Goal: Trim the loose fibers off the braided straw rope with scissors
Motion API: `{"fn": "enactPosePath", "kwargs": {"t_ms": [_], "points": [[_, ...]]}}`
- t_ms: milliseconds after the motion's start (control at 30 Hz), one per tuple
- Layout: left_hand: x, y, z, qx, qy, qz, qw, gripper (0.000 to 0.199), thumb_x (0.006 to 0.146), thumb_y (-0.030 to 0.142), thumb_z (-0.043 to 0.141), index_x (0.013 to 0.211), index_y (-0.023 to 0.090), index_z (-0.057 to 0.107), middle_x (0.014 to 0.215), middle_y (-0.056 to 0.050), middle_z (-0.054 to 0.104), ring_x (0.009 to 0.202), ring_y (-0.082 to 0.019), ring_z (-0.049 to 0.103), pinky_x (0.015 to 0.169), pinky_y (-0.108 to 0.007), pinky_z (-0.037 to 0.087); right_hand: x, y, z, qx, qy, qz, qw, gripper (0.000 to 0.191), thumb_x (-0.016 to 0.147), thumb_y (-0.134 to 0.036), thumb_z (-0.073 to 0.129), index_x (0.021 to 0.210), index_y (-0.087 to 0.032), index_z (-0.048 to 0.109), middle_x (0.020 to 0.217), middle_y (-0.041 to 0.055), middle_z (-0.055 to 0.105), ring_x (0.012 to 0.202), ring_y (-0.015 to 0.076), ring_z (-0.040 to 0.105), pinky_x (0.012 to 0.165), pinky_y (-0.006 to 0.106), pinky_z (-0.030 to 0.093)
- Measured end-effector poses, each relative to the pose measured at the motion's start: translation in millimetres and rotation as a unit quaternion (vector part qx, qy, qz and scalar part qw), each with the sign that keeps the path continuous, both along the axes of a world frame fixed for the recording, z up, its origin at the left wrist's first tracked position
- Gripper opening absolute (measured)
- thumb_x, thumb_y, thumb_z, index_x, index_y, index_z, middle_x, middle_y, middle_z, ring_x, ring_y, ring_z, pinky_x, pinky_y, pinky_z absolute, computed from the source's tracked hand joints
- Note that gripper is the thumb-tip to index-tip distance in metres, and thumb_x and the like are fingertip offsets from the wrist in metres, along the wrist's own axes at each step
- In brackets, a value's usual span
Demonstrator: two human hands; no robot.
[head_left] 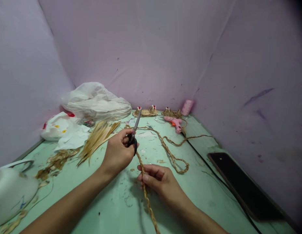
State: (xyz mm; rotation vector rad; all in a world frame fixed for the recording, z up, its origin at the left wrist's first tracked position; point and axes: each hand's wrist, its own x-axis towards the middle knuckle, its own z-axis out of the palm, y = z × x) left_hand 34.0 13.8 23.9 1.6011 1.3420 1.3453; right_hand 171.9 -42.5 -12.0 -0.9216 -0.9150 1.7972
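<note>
My left hand (120, 149) is closed around the black handles of a pair of scissors (137, 121), whose blades point away from me and up. Just below and to the right, my right hand (158, 182) pinches a braided straw rope (148, 202) between thumb and fingers. One stretch of the rope runs down past the near edge of the view, and the other goes up behind my left hand. More braided rope (169, 152) lies in loops on the table beyond my right hand.
A phone (243, 185) and a black cable (204, 157) lie right. At the back are a pink glue gun (174, 123), a thread spool (187, 107), woven pieces (147, 112) and a plastic bag (94, 100). Dry straw strips (97, 138) and a white pot (13, 195) are left.
</note>
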Motion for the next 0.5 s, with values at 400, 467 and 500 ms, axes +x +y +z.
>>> {"fn": "enactPosePath", "kwargs": {"t_ms": [400,467,500], "points": [[2,8,-24.6,-0.149,-0.042,-0.043,0.987,0.032,0.056,0.014,0.059,0.087,0.015,0.052,0.049,0.007,0.051,0.043,-0.007,0.044,0.040,-0.015,0.032,2,2,-5.2,-0.029,0.006,0.018,0.999,0.028,0.055,-0.025,0.075,0.078,-0.011,0.066,0.064,0.0029,0.061,0.048,0.0069,0.047,0.035,0.015,0.038],[2,9,-23.0,-0.166,-0.063,-0.045,0.983,0.032,0.054,0.014,0.060,0.086,0.014,0.051,0.046,0.009,0.048,0.040,-0.006,0.042,0.039,-0.015,0.031,2,3,-5.2,-0.043,0.011,0.020,0.999,0.031,0.058,-0.026,0.073,0.084,-0.011,0.065,0.070,0.0041,0.062,0.050,0.0073,0.048,0.033,0.014,0.037],[2,9,-22.0,-0.175,-0.072,-0.047,0.981,0.033,0.053,0.013,0.060,0.085,0.014,0.051,0.044,0.009,0.047,0.039,-0.006,0.041,0.038,-0.015,0.031,3,3,-5.2,-0.043,0.013,0.018,0.999,0.032,0.060,-0.028,0.072,0.086,-0.011,0.065,0.072,0.0043,0.062,0.051,0.0074,0.048,0.034,0.014,0.039]]}}
